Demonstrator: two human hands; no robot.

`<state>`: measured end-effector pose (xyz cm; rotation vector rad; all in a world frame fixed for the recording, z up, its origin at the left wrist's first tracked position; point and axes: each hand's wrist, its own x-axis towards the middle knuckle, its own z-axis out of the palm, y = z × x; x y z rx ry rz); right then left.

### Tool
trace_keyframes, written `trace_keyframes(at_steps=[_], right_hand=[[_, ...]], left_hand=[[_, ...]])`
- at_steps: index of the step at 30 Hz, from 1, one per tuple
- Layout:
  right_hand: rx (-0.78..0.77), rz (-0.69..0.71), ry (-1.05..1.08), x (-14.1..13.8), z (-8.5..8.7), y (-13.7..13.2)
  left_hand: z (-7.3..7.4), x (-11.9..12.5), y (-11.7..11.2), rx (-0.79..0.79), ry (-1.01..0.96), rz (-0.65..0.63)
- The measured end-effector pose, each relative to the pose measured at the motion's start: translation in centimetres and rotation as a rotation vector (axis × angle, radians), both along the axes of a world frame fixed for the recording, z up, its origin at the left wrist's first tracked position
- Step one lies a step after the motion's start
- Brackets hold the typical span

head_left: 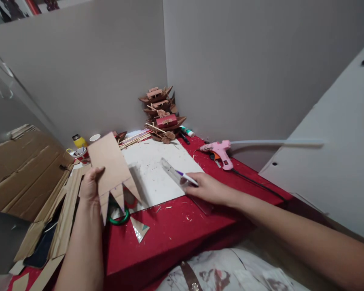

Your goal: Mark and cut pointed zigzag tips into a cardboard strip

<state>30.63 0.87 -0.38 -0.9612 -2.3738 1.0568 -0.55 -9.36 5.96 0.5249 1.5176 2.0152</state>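
My left hand [91, 186] grips a tan cardboard piece [112, 161] by its left edge, thumb on its face. Sharp points are cut along the piece's lower end, with purple pen marks near them. Behind it, partly hidden, show a green handle loop [119, 219] and a red one. My right hand [204, 186] is closed around a white pen with a purple end [188, 178] and a clear ruler [169, 166], held over a white board [151, 155]. A small cardboard triangle [139, 229] lies near the table's front edge.
A pink glue gun [220, 151] with a long glue stick and black cord lies at right on the red cloth [176, 238]. Brown model boats [162, 115] are stacked in the corner beside thin sticks [136, 139]. Cardboard sheets [33, 173] and a dark phone [41, 246] are at left.
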Motion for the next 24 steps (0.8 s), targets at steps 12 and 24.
trace_keyframes(at_steps=[12,24], right_hand=[[-0.318,-0.133,0.414,-0.2,5.0,2.1],[-0.551,-0.092,0.515,-3.6,2.4,4.5]], left_hand=[[-4.4,7.8,2.0,-0.391,0.072,-0.598],[-3.7,7.7,-0.3,-0.598,0.25,-0.526]])
